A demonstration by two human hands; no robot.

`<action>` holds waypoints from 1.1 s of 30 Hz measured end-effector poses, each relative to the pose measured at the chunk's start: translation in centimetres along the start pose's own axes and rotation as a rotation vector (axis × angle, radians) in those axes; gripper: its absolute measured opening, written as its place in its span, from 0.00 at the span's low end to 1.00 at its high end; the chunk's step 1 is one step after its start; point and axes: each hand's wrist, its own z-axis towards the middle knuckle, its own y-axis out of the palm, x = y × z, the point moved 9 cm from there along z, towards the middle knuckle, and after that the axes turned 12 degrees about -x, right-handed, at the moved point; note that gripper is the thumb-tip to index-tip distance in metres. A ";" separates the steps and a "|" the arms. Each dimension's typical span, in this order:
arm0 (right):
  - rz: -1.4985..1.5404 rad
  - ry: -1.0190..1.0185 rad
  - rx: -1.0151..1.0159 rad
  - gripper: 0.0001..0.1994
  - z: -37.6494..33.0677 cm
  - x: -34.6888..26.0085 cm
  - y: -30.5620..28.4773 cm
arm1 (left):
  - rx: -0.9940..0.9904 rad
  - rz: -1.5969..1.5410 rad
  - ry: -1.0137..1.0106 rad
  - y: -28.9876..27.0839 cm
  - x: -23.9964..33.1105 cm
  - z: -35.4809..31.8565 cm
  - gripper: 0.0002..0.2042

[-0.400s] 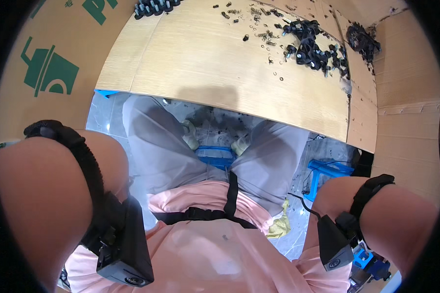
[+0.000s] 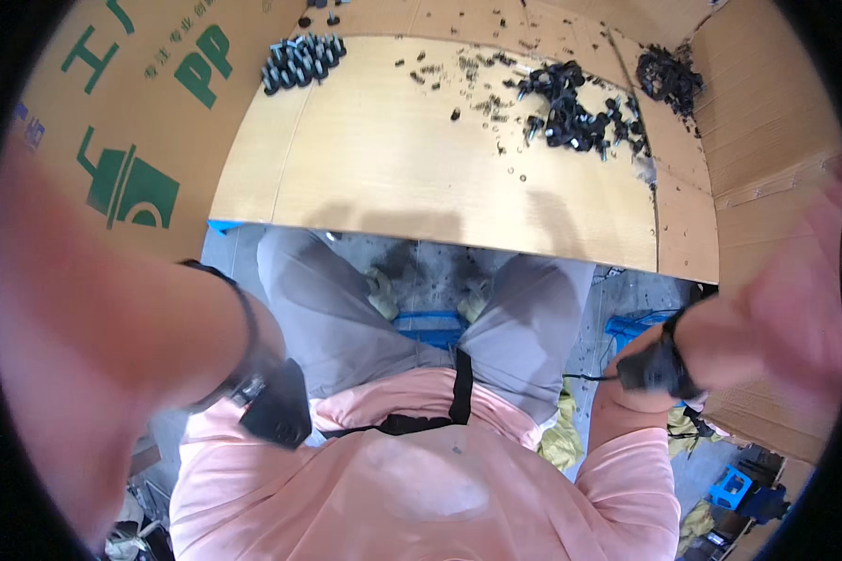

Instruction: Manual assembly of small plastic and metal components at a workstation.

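My left hand (image 2: 61, 309) is raised at the left edge, close to the camera and smeared by motion. My right hand (image 2: 805, 309) is lifted at the right edge, beside the cardboard wall, also blurred. The fingers of both hands cannot be made out, nor whether anything is in them. Both are away from the wooden tabletop (image 2: 393, 140). On its far left stand black-based bolts (image 2: 301, 64) in close rows. A heap of black plastic parts with bolts (image 2: 571, 117) lies at the far right, with small springs and rings (image 2: 486, 84) scattered beside it.
Cardboard walls (image 2: 187, 131) rise on the left and right (image 2: 767, 112). A black tangled pile (image 2: 669, 79) lies in the far right corner. Below the table edge are my legs (image 2: 327, 318) and a blue stool (image 2: 631, 325). Strapped black devices (image 2: 281, 407) sit on my forearms.
Both forearms have swung up and outward, bringing my blurred hands into view at the sides. The view has shifted, showing more of the table's far end. The parts on the table look unchanged.
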 end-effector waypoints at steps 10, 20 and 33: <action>-0.398 1.358 0.318 0.13 -27.0 25.7 -6.8 | 0.379 -0.292 -0.674 11.0 -10.2 -11.0 0.09; -0.834 1.287 -0.132 0.13 -24.3 26.5 -5.4 | 0.477 -0.654 -1.022 18.0 -11.9 -18.6 0.08; 0.501 0.701 0.015 0.09 -5.3 21.0 9.6 | 0.513 -0.566 -0.862 10.1 -20.3 -11.5 0.10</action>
